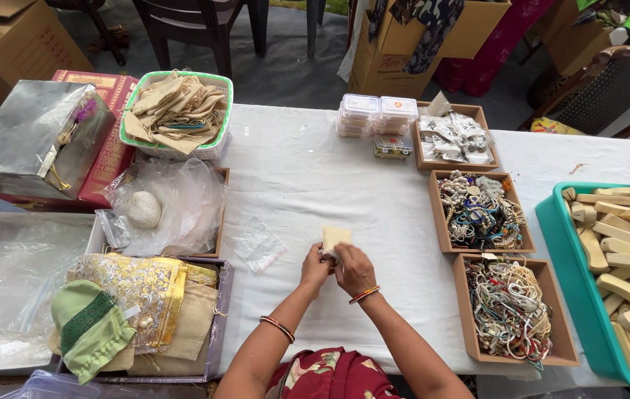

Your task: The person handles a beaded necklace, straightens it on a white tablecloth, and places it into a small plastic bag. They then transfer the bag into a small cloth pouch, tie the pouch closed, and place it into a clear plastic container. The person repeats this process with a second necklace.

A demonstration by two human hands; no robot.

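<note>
Head view: both hands (338, 270) pinch small cream pouch (334, 236) over white tablecloth (307, 177)

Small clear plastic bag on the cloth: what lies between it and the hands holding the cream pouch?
Nothing: in the head view, bare white tablecloth separates the clear plastic bag from the left hand; both hands hold the cream pouch.

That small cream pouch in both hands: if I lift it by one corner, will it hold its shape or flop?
The cream pouch looks like thin cloth, so it will probably droop from one corner. It seems flat, so likely very light. Both the left hand and the right hand pinch its lower edge, which suggests it needs support to stay spread.
</note>
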